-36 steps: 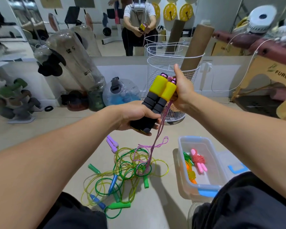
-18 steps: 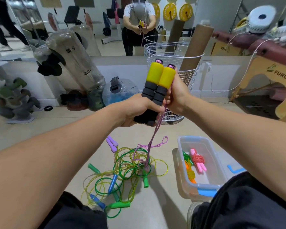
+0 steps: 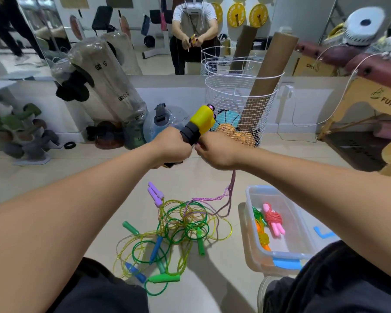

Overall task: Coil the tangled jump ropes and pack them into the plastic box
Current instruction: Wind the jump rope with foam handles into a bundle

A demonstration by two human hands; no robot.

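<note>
Two ropes packed in plastic box (image 3: 280,256); my left hand (image 3: 172,147) grips yellow-black handles (image 3: 198,126), right hand (image 3: 217,152) pinches pink rope (image 3: 229,195); tangled pile (image 3: 176,227) remains on floor

My left hand (image 3: 172,147) grips two yellow-and-black handles (image 3: 198,125) held together, tilted up and to the right. Their pink rope (image 3: 229,195) drops from under my right hand (image 3: 217,152) to the floor, ending in the tangled pile of yellow and green ropes (image 3: 181,224) with green, blue and purple handles. The clear plastic box (image 3: 303,245) just right of it holds a coiled pink rope (image 3: 273,219) and an orange one.
</note>
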